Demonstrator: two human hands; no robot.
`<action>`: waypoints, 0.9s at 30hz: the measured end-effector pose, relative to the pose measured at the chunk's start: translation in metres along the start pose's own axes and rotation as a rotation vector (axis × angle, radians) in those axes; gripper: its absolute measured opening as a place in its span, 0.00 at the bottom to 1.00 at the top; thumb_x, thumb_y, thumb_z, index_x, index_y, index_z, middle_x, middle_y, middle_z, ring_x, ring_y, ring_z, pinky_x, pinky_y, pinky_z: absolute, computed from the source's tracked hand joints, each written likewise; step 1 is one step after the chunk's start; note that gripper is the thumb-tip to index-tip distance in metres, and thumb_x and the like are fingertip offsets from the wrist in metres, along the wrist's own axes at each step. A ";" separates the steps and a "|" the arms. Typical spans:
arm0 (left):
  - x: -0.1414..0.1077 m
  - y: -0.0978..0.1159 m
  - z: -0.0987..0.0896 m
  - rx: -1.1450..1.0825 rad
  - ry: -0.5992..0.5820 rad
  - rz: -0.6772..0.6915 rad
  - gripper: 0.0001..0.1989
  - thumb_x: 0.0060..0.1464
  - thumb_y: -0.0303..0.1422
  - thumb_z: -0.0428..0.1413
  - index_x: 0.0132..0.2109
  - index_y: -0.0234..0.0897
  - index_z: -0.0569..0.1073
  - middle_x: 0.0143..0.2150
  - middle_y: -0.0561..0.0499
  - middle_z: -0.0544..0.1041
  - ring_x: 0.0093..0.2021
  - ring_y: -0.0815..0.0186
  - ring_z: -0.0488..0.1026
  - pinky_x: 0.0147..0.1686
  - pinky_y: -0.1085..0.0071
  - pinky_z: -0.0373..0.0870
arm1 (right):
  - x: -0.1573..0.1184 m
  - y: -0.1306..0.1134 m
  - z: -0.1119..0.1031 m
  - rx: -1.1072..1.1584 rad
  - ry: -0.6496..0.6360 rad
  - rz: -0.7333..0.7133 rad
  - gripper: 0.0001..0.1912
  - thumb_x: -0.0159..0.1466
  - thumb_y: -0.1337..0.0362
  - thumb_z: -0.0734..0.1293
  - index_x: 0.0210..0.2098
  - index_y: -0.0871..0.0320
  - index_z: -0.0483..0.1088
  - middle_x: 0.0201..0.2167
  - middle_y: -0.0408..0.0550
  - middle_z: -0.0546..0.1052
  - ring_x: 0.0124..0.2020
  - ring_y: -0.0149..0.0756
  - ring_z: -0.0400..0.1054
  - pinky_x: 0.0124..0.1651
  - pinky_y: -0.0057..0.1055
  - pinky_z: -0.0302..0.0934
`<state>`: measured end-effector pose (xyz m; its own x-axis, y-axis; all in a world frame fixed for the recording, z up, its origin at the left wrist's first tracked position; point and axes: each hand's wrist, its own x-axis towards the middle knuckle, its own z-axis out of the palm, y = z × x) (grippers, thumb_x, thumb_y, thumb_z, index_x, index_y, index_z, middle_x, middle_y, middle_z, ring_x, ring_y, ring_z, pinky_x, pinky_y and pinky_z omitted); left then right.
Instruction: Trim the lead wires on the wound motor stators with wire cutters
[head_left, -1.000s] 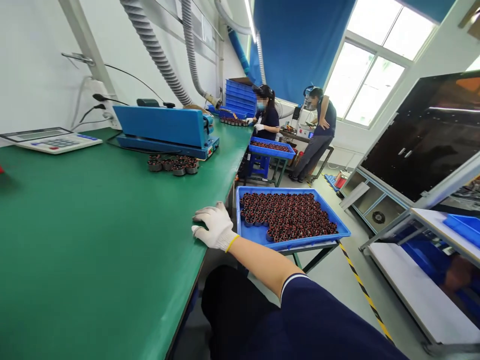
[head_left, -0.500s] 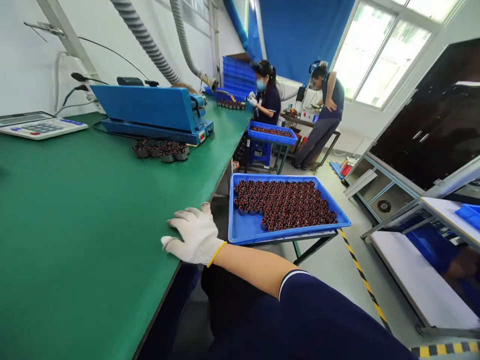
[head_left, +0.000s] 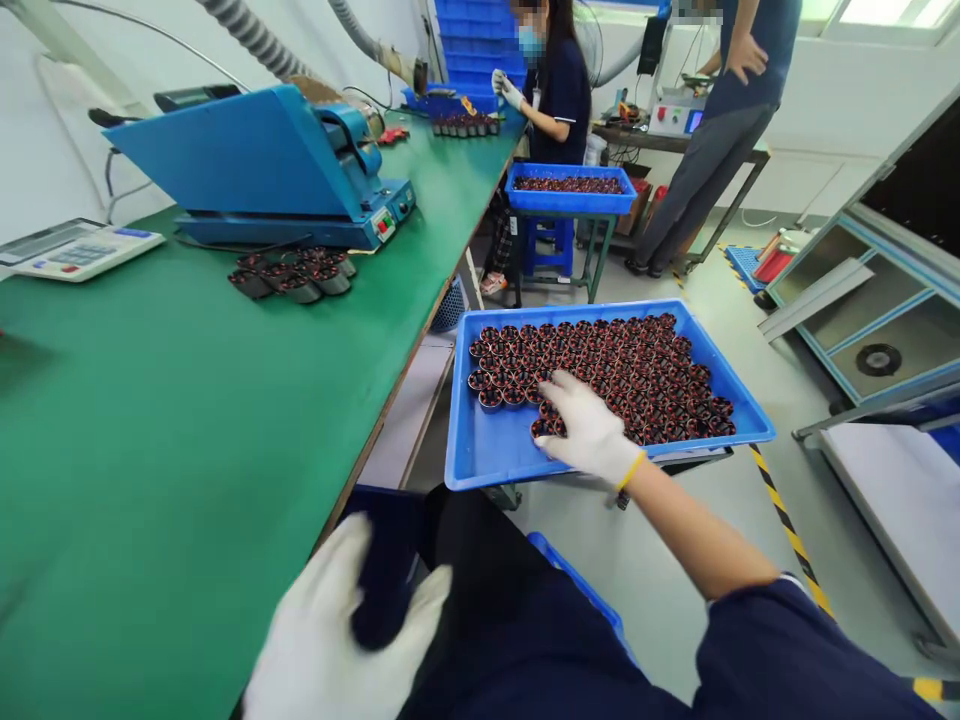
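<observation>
My right hand [head_left: 589,425], in a white glove with a yellow cuff, is over the near side of a blue tray [head_left: 491,455]. Its thumb and fingers are apart around the end of the front row of small round black-and-red parts [head_left: 577,355], which look like wound motor stators. I cannot tell whether the fingertips touch them. Low in the foreground, my left hand [head_left: 337,620], also gloved and blurred, is by the green bench edge. Its thumb and fingers are spread with nothing between them.
On the green bench [head_left: 187,450] stand a blue machine [head_left: 255,170], a cluster of similar round parts [head_left: 292,275] and a white calculator-like device [head_left: 79,248]. Beyond, a seated co-worker [head_left: 559,100] is near another blue tray [head_left: 574,200]; a second person [head_left: 720,140] stands at right.
My right hand has left the bench edge and moved right, over the tray's parts. The left hand has come into view at the bottom. The view has tilted down and turned.
</observation>
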<state>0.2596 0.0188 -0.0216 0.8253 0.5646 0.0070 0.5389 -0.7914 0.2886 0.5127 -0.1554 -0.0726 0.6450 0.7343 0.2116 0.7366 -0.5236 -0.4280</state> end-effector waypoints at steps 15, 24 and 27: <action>0.165 0.108 0.115 -0.194 -0.600 0.451 0.47 0.48 0.44 0.60 0.70 0.38 0.50 0.74 0.44 0.43 0.66 0.51 0.61 0.63 0.62 0.63 | 0.021 0.071 -0.013 -0.317 -0.574 -0.039 0.48 0.46 0.50 0.75 0.63 0.50 0.60 0.61 0.62 0.62 0.54 0.62 0.63 0.47 0.52 0.67; 0.169 0.116 0.135 -0.164 -0.570 0.525 0.45 0.44 0.39 0.59 0.69 0.44 0.55 0.73 0.44 0.44 0.64 0.49 0.63 0.59 0.59 0.68 | 0.024 0.074 -0.030 -0.368 -0.668 -0.262 0.39 0.50 0.50 0.71 0.59 0.52 0.62 0.58 0.57 0.64 0.49 0.54 0.66 0.43 0.48 0.69; 0.173 0.123 0.133 -0.135 -0.622 0.512 0.49 0.40 0.40 0.60 0.70 0.41 0.54 0.74 0.41 0.38 0.62 0.45 0.65 0.57 0.57 0.69 | 0.025 0.077 -0.029 -0.355 -0.686 -0.267 0.46 0.47 0.50 0.72 0.63 0.52 0.57 0.64 0.61 0.56 0.55 0.61 0.62 0.46 0.53 0.68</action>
<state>0.4912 -0.0116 -0.1122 0.9277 -0.1238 -0.3522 0.0780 -0.8583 0.5072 0.5920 -0.1898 -0.0749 0.2549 0.8946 -0.3671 0.9428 -0.3143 -0.1112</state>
